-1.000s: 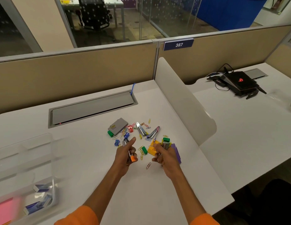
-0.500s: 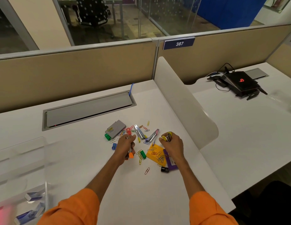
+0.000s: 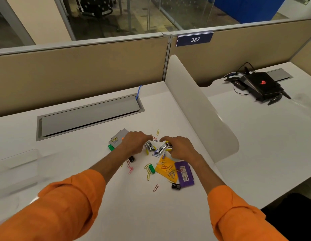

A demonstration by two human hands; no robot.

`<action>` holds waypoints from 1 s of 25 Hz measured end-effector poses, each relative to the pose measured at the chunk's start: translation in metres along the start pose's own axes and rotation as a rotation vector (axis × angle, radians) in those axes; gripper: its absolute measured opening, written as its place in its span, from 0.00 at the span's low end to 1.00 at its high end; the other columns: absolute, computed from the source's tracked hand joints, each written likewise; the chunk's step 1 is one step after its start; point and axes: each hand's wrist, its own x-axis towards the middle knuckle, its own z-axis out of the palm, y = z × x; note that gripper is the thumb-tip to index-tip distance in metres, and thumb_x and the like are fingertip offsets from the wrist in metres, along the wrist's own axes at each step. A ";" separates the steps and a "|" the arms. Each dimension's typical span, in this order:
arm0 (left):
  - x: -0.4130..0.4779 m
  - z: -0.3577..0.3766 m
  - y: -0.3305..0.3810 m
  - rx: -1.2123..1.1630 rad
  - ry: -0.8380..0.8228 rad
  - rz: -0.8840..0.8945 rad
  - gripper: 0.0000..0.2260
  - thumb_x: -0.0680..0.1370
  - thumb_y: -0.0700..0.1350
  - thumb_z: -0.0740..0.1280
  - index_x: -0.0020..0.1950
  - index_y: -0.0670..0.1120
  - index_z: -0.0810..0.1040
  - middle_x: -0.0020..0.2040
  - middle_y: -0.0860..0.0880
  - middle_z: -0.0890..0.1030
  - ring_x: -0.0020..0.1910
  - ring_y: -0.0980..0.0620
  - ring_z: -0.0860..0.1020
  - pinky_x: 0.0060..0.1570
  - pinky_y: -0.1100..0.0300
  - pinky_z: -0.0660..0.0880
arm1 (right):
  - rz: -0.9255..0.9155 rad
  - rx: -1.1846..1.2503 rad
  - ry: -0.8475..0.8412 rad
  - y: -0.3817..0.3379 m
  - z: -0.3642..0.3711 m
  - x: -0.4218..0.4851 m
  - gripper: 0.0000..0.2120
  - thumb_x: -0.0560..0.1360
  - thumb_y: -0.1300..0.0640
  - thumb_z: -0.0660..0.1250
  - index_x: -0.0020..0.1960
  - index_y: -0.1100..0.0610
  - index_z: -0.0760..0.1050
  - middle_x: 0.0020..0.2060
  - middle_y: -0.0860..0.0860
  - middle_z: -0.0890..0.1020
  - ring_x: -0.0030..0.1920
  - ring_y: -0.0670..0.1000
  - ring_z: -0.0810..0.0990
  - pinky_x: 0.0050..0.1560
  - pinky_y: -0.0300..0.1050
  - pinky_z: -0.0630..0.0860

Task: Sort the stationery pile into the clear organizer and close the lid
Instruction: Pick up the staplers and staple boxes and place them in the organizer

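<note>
1. Orange sleeves (image 3: 69, 202) fill the foreground as a person leans over a white desk (image 3: 134, 214).
2. The near edge of the stationery pile (image 3: 161, 164) holds a stray paper clip (image 3: 156, 187), a black binder clip (image 3: 176, 186), a purple box (image 3: 184, 173) and a yellow sticky pad (image 3: 164, 168) strewn with more clips.
3. The clear organizer (image 3: 17, 164) sits well apart at the left edge, too blurred to show its compartments or lid.
4. The left hand (image 3: 134, 144) curls down over the middle of the pile. Whether it grips anything cannot be told.
5. The right hand (image 3: 180, 147) has its fingers curled round small clips (image 3: 169, 146), yellow and silver, just beside silver staple strips (image 3: 160, 149).
6. These pieces look light, hard and smooth, so they are likely to slip. Paper clips lie flat and probably need a fingertip pinch or a sweep to the desk edge. The staple strips may snap and are best taken along their long sides.
7. A grey box (image 3: 119, 137) with a green clip (image 3: 111, 147) beside it lies just past the left hand.
8. Farther back are a cable hatch (image 3: 88, 117), a white divider (image 3: 200, 108) and a black laptop (image 3: 260, 84).
</note>
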 end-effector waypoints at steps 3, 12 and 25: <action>0.011 -0.006 -0.001 0.115 -0.024 0.101 0.25 0.77 0.40 0.68 0.73 0.56 0.69 0.60 0.46 0.80 0.56 0.45 0.80 0.48 0.56 0.75 | -0.064 -0.103 -0.039 0.000 0.003 0.012 0.25 0.71 0.55 0.69 0.66 0.41 0.71 0.51 0.49 0.83 0.51 0.53 0.80 0.44 0.42 0.69; 0.024 -0.012 0.006 0.283 -0.109 0.322 0.18 0.76 0.38 0.66 0.65 0.50 0.76 0.52 0.45 0.81 0.49 0.44 0.80 0.44 0.54 0.76 | -0.115 -0.160 -0.108 0.001 0.014 0.027 0.17 0.70 0.45 0.72 0.58 0.43 0.77 0.48 0.52 0.83 0.50 0.55 0.80 0.44 0.44 0.69; 0.010 -0.005 -0.013 -0.032 -0.046 0.240 0.14 0.75 0.48 0.69 0.60 0.51 0.77 0.51 0.49 0.83 0.48 0.48 0.80 0.44 0.56 0.75 | -0.051 0.045 0.044 0.007 0.018 0.014 0.15 0.70 0.43 0.72 0.55 0.43 0.77 0.42 0.49 0.84 0.43 0.52 0.81 0.37 0.41 0.68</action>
